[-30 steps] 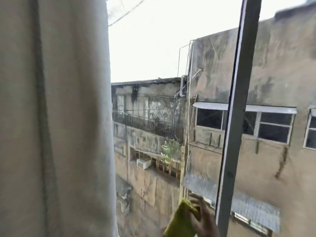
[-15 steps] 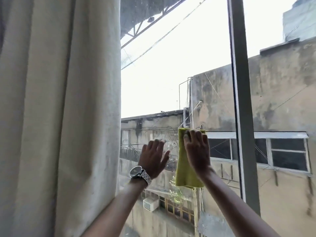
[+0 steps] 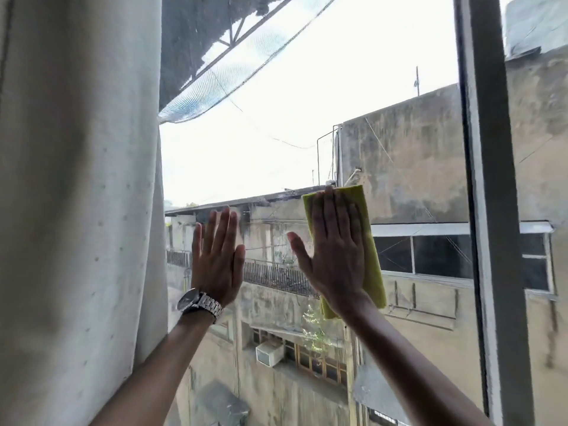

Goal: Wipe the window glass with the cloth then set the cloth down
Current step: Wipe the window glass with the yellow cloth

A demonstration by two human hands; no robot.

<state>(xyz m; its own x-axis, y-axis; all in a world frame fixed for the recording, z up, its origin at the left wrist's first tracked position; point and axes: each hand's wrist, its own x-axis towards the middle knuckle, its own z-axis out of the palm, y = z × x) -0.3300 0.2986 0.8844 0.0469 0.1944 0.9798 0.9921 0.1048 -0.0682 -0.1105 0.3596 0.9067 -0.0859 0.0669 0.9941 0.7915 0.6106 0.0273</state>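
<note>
A folded yellow-green cloth [image 3: 370,241] lies flat against the window glass [image 3: 276,142] at mid height. My right hand [image 3: 333,253] presses it to the pane with flat, spread fingers, so most of the cloth is hidden under the palm. My left hand [image 3: 216,258], with a metal watch on the wrist, rests flat on the bare glass just left of the cloth and holds nothing.
A pale curtain [image 3: 80,210] hangs along the whole left side, its edge beside my left arm. A grey vertical window frame bar [image 3: 488,210] stands right of the cloth. Through the glass I see weathered buildings, a railing and an air conditioner.
Both hands have come up into view and risen on the glass. The right hand slid the cloth upward from the bottom of the pane, and the left hand flattened on the glass.
</note>
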